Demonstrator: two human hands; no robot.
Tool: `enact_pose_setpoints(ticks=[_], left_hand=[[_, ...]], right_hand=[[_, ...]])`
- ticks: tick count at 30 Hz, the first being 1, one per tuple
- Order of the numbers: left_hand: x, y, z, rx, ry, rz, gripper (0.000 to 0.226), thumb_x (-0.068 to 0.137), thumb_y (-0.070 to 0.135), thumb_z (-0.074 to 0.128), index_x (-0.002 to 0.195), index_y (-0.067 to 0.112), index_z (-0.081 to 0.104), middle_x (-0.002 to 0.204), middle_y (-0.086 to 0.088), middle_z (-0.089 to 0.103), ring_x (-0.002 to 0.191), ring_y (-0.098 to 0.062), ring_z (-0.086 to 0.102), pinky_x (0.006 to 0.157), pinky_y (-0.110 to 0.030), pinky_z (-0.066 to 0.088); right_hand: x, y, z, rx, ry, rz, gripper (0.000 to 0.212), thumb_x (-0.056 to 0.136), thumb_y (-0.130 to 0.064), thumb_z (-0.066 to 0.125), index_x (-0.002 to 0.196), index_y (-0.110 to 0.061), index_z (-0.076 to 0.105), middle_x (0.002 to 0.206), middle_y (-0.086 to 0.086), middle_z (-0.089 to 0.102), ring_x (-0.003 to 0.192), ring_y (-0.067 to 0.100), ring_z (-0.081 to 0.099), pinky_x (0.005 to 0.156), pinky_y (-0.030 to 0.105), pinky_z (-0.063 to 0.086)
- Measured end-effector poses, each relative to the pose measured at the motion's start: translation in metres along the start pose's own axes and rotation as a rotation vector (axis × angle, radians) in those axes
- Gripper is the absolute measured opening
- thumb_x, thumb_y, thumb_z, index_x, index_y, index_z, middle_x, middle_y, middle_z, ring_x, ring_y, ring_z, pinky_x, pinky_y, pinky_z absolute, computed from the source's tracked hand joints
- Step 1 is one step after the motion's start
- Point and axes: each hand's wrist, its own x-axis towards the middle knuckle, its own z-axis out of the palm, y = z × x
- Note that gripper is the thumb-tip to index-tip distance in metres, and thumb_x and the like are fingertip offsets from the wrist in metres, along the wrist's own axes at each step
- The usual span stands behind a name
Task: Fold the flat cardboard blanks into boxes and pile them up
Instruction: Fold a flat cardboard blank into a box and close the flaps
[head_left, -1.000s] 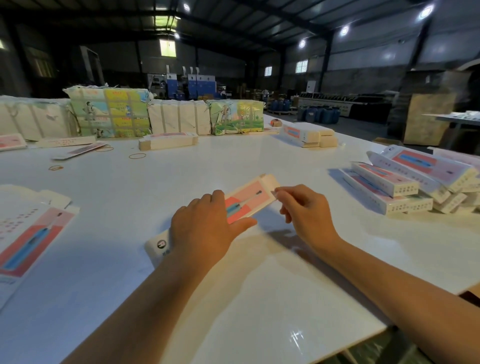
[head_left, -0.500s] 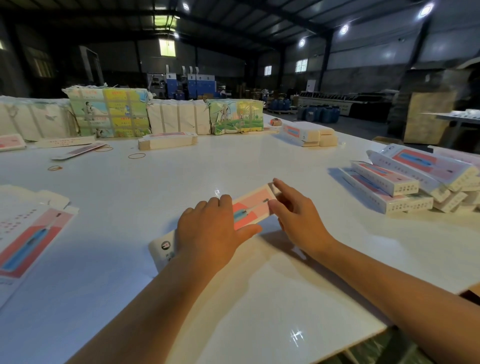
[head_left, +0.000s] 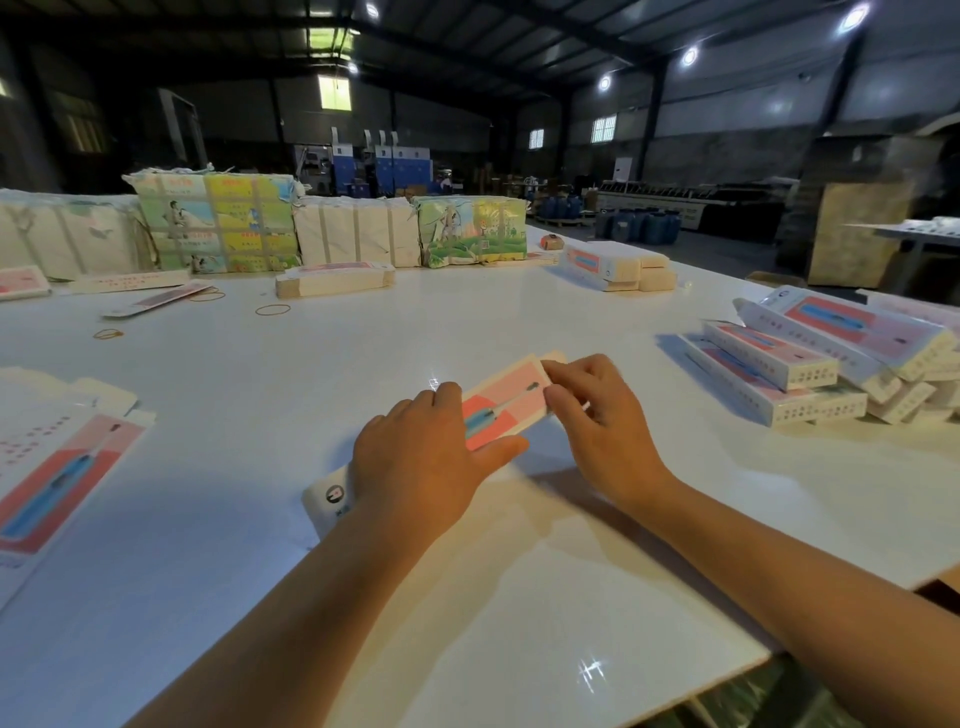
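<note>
Moving inward, the right hand (head_left: 597, 421) is now pinching the end flap (head_left: 555, 358) of the box (head_left: 498, 410) closed while the left hand (head_left: 415, 462) is gripping its body, probably finishing this fold.

- Table (head_left: 519, 597): glossy white.
- Box (head_left: 501, 402), centre: white; pink and red face with a blue picture; round black mark on the near white end.
- Flat blanks (head_left: 62, 467), lower left: white, pink-red panel, blue shape, rows of small red print.
- Pile of boxes (head_left: 810, 364), right: white, pink-red faces, dark print on the sides.
- Wrapped bundle (head_left: 218, 223), upper left: green, yellow and pale blue pictures.
- Plain bundles (head_left: 358, 231), upper centre: white, beige bands.
- Rubber band (head_left: 272, 310): tan.
- Barrels (head_left: 639, 226), upper right: blue.
</note>
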Motion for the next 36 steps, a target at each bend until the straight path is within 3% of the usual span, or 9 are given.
enact_pose_setpoints(ticks=[3, 5, 9, 12, 20, 25, 28, 31, 36], left_hand=[[0.001, 0.003, -0.002, -0.098, -0.023, -0.045, 0.078, 0.054, 0.088, 0.012, 0.097, 0.030, 0.041, 0.093, 0.009, 0.059, 0.075, -0.014, 0.052, 0.056, -0.026, 0.034], [0.001, 0.003, -0.003, -0.120, -0.036, -0.046, 0.077, 0.055, 0.089, 0.014, 0.098, 0.030, 0.042, 0.092, 0.009, 0.059, 0.073, -0.013, 0.052, 0.055, -0.026, 0.033], [0.000, 0.007, -0.002, -0.111, -0.048, -0.015, 0.061, 0.069, 0.085, 0.030, 0.094, 0.030, 0.038, 0.093, 0.008, 0.057, 0.075, -0.014, 0.051, 0.061, -0.027, 0.036], [-0.001, 0.012, 0.000, -0.081, -0.047, 0.011, 0.056, 0.074, 0.081, 0.034, 0.093, 0.028, 0.035, 0.093, 0.007, 0.055, 0.077, -0.014, 0.049, 0.064, -0.027, 0.036], [-0.002, 0.014, 0.004, 0.010, -0.051, 0.021, 0.068, 0.072, 0.082, 0.025, 0.104, 0.024, 0.041, 0.096, 0.005, 0.056, 0.086, -0.017, 0.056, 0.065, -0.027, 0.036], [-0.004, 0.005, 0.004, 0.128, -0.037, 0.050, 0.070, 0.077, 0.080, 0.026, 0.115, 0.024, 0.042, 0.109, 0.004, 0.058, 0.093, -0.016, 0.056, 0.068, -0.026, 0.033], [-0.004, 0.003, -0.001, 0.123, -0.003, 0.041, 0.078, 0.069, 0.081, 0.012, 0.113, 0.023, 0.041, 0.107, 0.004, 0.057, 0.092, -0.014, 0.055, 0.069, -0.025, 0.033], [-0.004, 0.001, -0.002, 0.127, -0.004, 0.045, 0.079, 0.068, 0.081, 0.009, 0.112, 0.023, 0.040, 0.107, 0.004, 0.056, 0.093, -0.015, 0.054, 0.070, -0.026, 0.034], [-0.002, 0.005, 0.002, 0.147, -0.040, 0.055, 0.066, 0.076, 0.079, 0.024, 0.106, 0.023, 0.040, 0.105, 0.004, 0.054, 0.091, -0.018, 0.051, 0.069, -0.029, 0.028]], right_hand=[[0.003, -0.004, -0.003, 0.073, 0.067, 0.052, 0.021, 0.094, -0.023, 0.057, 0.097, -0.043, 0.063, 0.132, -0.015, 0.035, 0.119, 0.004, 0.033, 0.098, 0.008, 0.029], [0.008, -0.006, -0.006, 0.357, 0.008, 0.242, 0.025, 0.091, -0.014, 0.059, 0.098, -0.036, 0.067, 0.142, -0.012, 0.037, 0.126, 0.014, 0.042, 0.101, 0.024, 0.038], [0.014, -0.006, -0.007, 1.019, -0.099, 0.532, 0.062, 0.089, 0.007, 0.050, 0.140, -0.027, 0.040, 0.132, 0.002, 0.055, 0.098, 0.025, 0.068, 0.077, 0.033, 0.058], [0.016, -0.001, -0.009, 1.169, -0.059, 0.594, 0.075, 0.087, 0.011, 0.047, 0.142, -0.035, 0.023, 0.126, 0.014, 0.061, 0.093, 0.026, 0.070, 0.078, 0.035, 0.058], [-0.003, 0.001, 0.000, -0.230, -0.086, -0.088, 0.049, 0.101, -0.024, 0.034, 0.148, -0.022, 0.023, 0.135, 0.007, 0.055, 0.112, 0.021, 0.058, 0.088, 0.017, 0.041], [-0.007, -0.004, 0.004, -0.111, -0.237, 0.012, 0.058, 0.092, -0.049, 0.024, 0.136, -0.045, -0.014, 0.129, -0.024, 0.045, 0.101, 0.010, 0.058, 0.083, 0.002, 0.036], [0.001, -0.006, 0.002, 0.499, -0.115, 0.308, 0.062, 0.095, -0.046, 0.035, 0.147, -0.040, 0.001, 0.117, -0.020, 0.056, 0.098, 0.008, 0.065, 0.088, 0.020, 0.048], [0.009, -0.009, -0.004, 0.991, -0.053, 0.601, 0.040, 0.100, -0.038, 0.036, 0.131, -0.018, 0.051, 0.097, 0.006, 0.073, 0.086, 0.018, 0.071, 0.073, 0.031, 0.059], [0.007, -0.006, -0.002, 0.786, -0.134, 0.523, 0.028, 0.096, -0.011, 0.049, 0.087, -0.010, 0.075, 0.090, 0.012, 0.073, 0.085, 0.022, 0.069, 0.078, 0.030, 0.058]])
